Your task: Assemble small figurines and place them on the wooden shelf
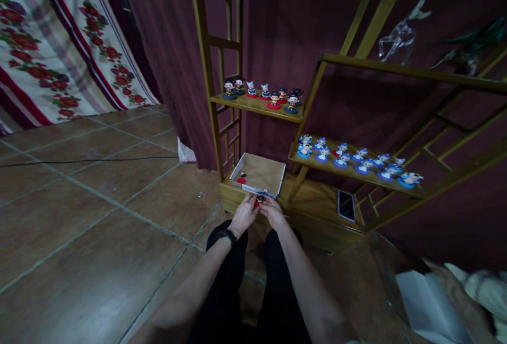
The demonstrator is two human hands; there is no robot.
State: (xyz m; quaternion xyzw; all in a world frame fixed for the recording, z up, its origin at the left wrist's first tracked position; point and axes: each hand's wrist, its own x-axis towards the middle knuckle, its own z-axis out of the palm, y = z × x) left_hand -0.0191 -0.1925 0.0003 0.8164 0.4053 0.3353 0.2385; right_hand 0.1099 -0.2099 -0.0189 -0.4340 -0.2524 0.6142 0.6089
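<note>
A small figurine (pixel 260 200) with a dark head and a red part is pinched between my two hands, just in front of a shallow cardboard box (pixel 264 163). My left hand (pixel 244 214), with a dark band on its wrist, closes on the figurine's red side. From the other side my right hand (pixel 273 212) grips it with the fingertips. Inside the box, near its left wall, lie a red round base (pixel 241 180) and a small dark-haired figure piece (pixel 243 174). The hands cover part of the held figurine.
Several figurines on red and dark bases stand on the upper left shelf (pixel 253 104). More with blue and purple bases fill the lower right shelf (pixel 356 175). A phone (pixel 346 205) lies on the bottom board. A clear deer statuette (pixel 402 35) stands higher up.
</note>
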